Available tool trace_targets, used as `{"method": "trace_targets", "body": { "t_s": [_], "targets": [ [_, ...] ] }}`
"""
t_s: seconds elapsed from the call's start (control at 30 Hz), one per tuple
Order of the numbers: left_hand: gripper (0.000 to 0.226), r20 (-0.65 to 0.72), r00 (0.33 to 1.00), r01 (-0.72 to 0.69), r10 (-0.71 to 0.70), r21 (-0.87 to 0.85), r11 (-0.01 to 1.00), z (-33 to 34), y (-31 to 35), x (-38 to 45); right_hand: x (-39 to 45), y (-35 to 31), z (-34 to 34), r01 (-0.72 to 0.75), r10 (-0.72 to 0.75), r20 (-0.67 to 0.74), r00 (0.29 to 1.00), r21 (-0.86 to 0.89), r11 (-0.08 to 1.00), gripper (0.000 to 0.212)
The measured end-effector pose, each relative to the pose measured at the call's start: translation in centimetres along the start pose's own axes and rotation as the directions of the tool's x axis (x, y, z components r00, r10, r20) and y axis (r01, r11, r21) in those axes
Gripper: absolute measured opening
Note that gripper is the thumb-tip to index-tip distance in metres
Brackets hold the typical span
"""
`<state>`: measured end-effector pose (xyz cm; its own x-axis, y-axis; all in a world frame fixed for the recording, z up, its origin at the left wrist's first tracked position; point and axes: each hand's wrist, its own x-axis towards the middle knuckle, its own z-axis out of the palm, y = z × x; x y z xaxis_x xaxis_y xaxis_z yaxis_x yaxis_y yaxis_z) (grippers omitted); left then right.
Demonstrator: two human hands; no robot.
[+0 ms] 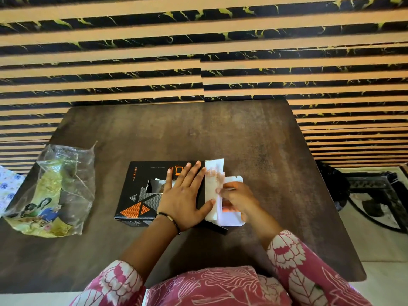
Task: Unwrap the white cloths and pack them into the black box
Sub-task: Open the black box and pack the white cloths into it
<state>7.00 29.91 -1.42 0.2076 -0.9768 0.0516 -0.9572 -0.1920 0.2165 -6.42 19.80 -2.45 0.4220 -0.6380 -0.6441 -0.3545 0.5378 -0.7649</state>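
The black box [141, 191] lies flat in the middle of the brown table, printed with orange and grey triangles, with a torn window showing something white inside. My left hand [185, 195] presses flat on the box top, fingers spread. At the box's right end its white flaps [213, 186] stand open. My right hand [239, 199] is there, fingers pinching a white flap [231, 180] at the opening. I cannot tell flap from cloth under that hand.
A crumpled clear plastic bag [59, 191] with yellow-green printed packaging lies at the table's left edge. A blue-flowered white fabric [8, 186] shows beyond that edge. A dark metal frame with cables [375, 195] stands on the floor to the right. A striped wall rises behind.
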Motion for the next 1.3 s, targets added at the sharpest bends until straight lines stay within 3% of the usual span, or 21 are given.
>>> {"method": "trace_targets", "body": {
  "t_s": [0.07, 0.23, 0.33, 0.37, 0.4, 0.43, 0.47, 0.53, 0.6, 0.67, 0.77, 0.8, 0.87, 0.93, 1.0, 1.07, 1.17, 1.3],
  "targets": [
    [0.077, 0.008, 1.000, 0.004, -0.004, -0.006, 1.000, -0.1, -0.1, 0.0, 0.4, -0.2, 0.0, 0.006, -0.003, -0.058, 0.998, 0.054, 0.999, 0.011],
    [0.070, 0.026, 1.000, 0.010, -0.010, -0.032, 0.999, -0.2, -0.1, 0.0, 1.1, -0.8, 2.7, -0.047, 0.041, -0.060, 0.997, -0.098, 0.994, 0.020],
    [0.070, 0.036, 0.999, 0.019, -0.017, -0.055, 0.998, -0.3, -0.1, 0.2, 2.3, -1.0, 4.8, 0.052, -0.065, 0.054, 0.996, 0.218, 0.975, 0.036],
    [0.069, 0.037, 0.999, 0.020, -0.017, -0.063, 0.998, -0.4, -0.2, 0.3, 2.8, -0.6, 5.5, 0.263, -0.311, 0.056, 0.949, 0.406, 0.875, 0.044],
    [0.069, 0.037, 0.999, 0.013, -0.011, -0.069, 0.998, -0.4, -0.2, 0.2, 2.2, -0.7, 5.6, 0.138, -0.222, 0.215, 0.951, 0.347, 0.928, 0.054],
    [0.068, 0.033, 0.999, 0.006, -0.004, -0.080, 0.997, -0.5, -0.4, 0.2, 1.6, -0.9, 6.1, 0.138, -0.166, 0.148, 0.975, 0.183, 0.973, 0.055],
    [0.068, 0.033, 0.999, 0.000, 0.003, -0.090, 0.996, -0.5, -0.4, 0.1, 1.4, -0.6, 5.9, -0.073, 0.022, 0.246, 0.969, 0.200, 0.977, 0.044],
    [0.067, 0.024, 1.000, -0.014, 0.016, -0.095, 0.995, -0.4, -0.6, -0.1, 1.7, -0.7, 3.7, -0.095, 0.093, 0.054, 0.994, 0.033, 0.995, 0.029],
    [0.068, -0.003, 1.000, -0.029, 0.029, -0.109, 0.994, -0.5, -0.5, -0.3, 1.4, -1.2, 3.6, -0.030, 0.032, 0.016, 0.999, -0.133, 0.991, 0.020],
    [0.069, -0.005, 0.999, -0.045, 0.045, -0.183, 0.982, -0.8, -0.6, -0.2, 0.7, -1.1, 3.8, 0.120, -0.127, 0.001, 0.992, -0.325, 0.938, 0.018],
    [0.070, -0.022, 1.000, -0.009, -0.002, -0.452, 0.892, -2.5, -2.2, 0.0, -0.1, -0.5, 3.7, 0.440, -0.461, 0.090, 0.883, -0.503, 0.744, 0.015],
    [0.069, -0.050, 0.998, 0.012, -0.042, -0.489, 0.872, -3.2, -3.3, 0.1, -0.3, -0.2, 3.5, 0.525, -0.560, 0.119, 0.820, -0.546, 0.653, 0.013],
    [0.066, -0.120, 0.986, 0.054, -0.119, -0.447, 0.893, -3.9, -6.1, 0.0, 0.1, 0.9, 2.6, 0.628, -0.652, 0.256, 0.713, -0.648, 0.432, 0.027],
    [0.066, -0.113, 0.983, 0.100, -0.144, -0.328, 0.939, -3.8, -8.8, -0.7, 0.6, 1.7, 1.4, 0.679, -0.639, 0.470, 0.609, -0.725, 0.115, 0.040],
    [0.068, -0.056, 0.992, 0.100, -0.112, -0.182, 0.978, -3.3, -10.0, -1.5, 1.1, 2.0, 0.7, 0.683, -0.540, 0.674, 0.505, -0.694, -0.228, 0.049],
    [0.068, -0.029, 0.996, 0.086, -0.089, -0.112, 0.990, -3.0, -10.1, -1.8, 1.3, 1.8, 0.9, 0.691, -0.436, 0.796, 0.421, -0.592, -0.414, 0.052],
    [0.067, -0.031, 0.994, 0.103, -0.107, -0.099, 0.990, -3.0, -10.0, -1.6, 1.9, 1.3, 2.1, 0.700, -0.394, 0.855, 0.337, -0.508, -0.503, 0.058],
    [0.066, -0.022, 0.994, 0.101, -0.104, -0.096, 0.990, -2.9, -10.3, -1.5, 1.8, 1.3, 2.3, 0.683, -0.416, 0.814, 0.406, -0.572, -0.454, 0.051]
  ]
}}
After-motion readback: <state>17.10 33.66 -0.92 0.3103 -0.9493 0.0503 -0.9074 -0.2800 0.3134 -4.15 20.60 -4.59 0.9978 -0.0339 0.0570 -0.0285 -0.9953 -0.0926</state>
